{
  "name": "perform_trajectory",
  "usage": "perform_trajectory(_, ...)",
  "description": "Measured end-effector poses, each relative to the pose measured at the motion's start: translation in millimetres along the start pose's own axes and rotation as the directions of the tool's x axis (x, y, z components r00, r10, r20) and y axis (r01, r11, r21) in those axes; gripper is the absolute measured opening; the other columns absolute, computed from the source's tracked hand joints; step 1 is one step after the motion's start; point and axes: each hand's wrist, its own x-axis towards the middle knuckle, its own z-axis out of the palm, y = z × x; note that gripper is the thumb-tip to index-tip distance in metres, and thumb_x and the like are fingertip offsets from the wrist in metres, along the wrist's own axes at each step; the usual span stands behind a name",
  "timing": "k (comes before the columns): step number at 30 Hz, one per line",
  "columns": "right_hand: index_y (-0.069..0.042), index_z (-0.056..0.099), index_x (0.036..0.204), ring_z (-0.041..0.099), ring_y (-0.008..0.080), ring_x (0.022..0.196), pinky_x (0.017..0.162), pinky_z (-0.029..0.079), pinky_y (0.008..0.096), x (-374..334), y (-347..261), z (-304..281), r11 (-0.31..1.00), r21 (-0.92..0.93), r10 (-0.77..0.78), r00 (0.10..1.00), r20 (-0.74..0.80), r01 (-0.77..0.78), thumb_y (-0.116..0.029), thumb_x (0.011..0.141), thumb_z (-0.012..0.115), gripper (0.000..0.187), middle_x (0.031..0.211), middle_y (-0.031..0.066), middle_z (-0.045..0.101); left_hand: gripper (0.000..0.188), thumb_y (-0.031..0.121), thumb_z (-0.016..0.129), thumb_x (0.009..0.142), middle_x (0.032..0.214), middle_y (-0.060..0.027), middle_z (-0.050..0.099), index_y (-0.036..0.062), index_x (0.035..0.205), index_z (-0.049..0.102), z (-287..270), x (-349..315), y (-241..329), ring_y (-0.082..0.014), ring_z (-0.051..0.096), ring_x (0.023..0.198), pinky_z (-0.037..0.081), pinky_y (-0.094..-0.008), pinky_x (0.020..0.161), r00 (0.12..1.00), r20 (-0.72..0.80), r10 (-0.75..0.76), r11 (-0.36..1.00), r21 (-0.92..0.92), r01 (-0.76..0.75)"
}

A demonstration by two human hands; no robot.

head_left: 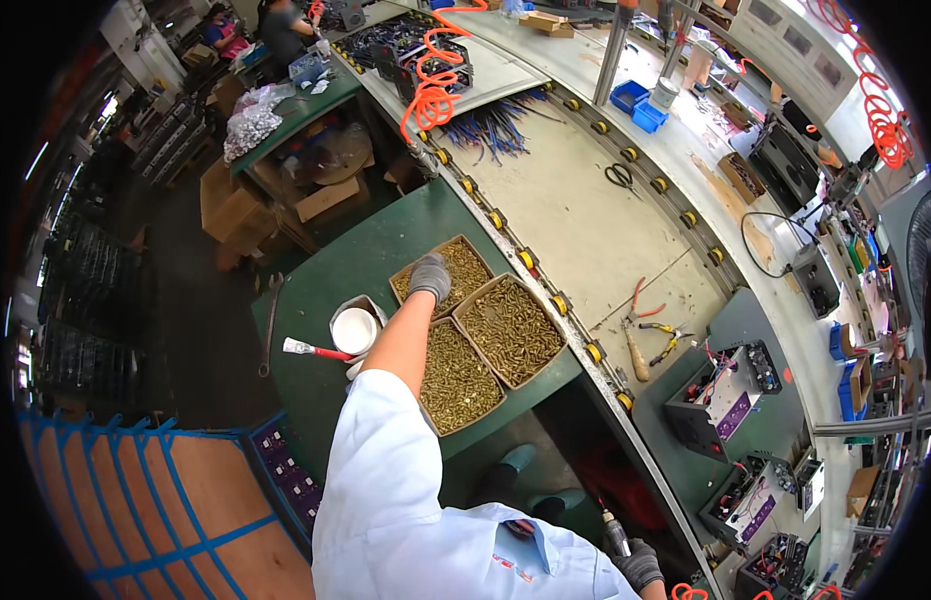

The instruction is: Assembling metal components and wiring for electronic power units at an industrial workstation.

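My left hand (431, 278), in a grey glove, reaches into the far cardboard box (398, 284) of small brass-coloured screws. Its fingers are curled down among them, and whatever they hold is hidden. Two more boxes of the same kind of screws stand against it: the near box (456, 385) and the right box (511, 330). Down at the lower right, my gloved right hand (641, 565) is closed round a power screwdriver (616, 533), its tip pointing up and away from me.
On the green table (316, 270) lie a white tub (355, 330), a brush (316, 349) and a wrench (272, 325). A roller conveyor (526, 258) runs alongside, carrying pliers (641, 300), scissors (620, 175) and cables (491, 125). Open metal units (721, 400) stand at right. Orange coiled hoses (433, 90) hang overhead.
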Motion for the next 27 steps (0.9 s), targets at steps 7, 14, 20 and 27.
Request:
perform_trajectory(7,-0.004,0.067,0.117,0.070,0.0370,0.104,0.094,0.055,0.0433,-2.9,-10.1,-5.7,0.994,0.101,-0.034,0.998,-0.044,0.038,-0.029,0.067,0.086,0.059,0.109,0.0207,0.073,0.018,0.015,0.055,0.099,0.074,-0.0048,0.064,0.0065,0.089,0.068,-46.6,-29.1,-0.8,-0.0128,0.056,0.056,0.041,-0.0273,0.043,0.910,0.286,-0.300,0.134,-0.932,0.337)
perform_trajectory(14,-0.002,0.067,0.114,0.070,0.0253,0.089,0.085,0.056,0.0366,-34.2,-27.9,-39.4,0.875,0.400,-0.173,0.947,-0.270,0.274,-0.021,0.066,0.086,0.055,0.100,0.0158,0.073,0.015,0.018,0.061,0.100,0.080,-0.0012,0.058,0.0033,0.104,0.064,-101.8,-123.5,120.8,-0.0104,0.052,0.060,0.039,-0.0226,0.047,0.887,0.378,0.263,-0.208,-0.876,0.435)
perform_trajectory(20,-0.003,0.064,0.118,0.060,0.0119,0.085,0.076,0.051,0.0293,-93.8,-21.9,-80.9,0.230,0.873,-0.292,0.887,-0.359,0.429,-0.032,0.071,0.085,0.059,0.094,0.0015,0.063,0.033,0.014,0.068,0.096,0.097,-0.0069,0.068,-0.0014,0.124,0.060,-98.1,-236.1,303.5,-0.0141,0.067,0.080,0.054,-0.0254,0.064,0.553,0.415,0.723,0.086,-0.847,0.524)
perform_trajectory(27,-0.004,0.062,0.115,0.058,0.0138,0.086,0.079,0.050,0.0316,-178.1,52.5,-88.4,0.143,0.883,-0.161,0.891,-0.424,0.446,-0.039,0.075,0.081,0.057,0.095,0.0025,0.062,0.021,0.020,0.069,0.096,0.089,-0.0051,0.062,0.0040,0.107,0.060,-53.5,-360.8,487.7,-0.0107,0.055,0.066,0.043,-0.0211,0.051,0.173,0.463,0.869,0.315,-0.789,0.527)
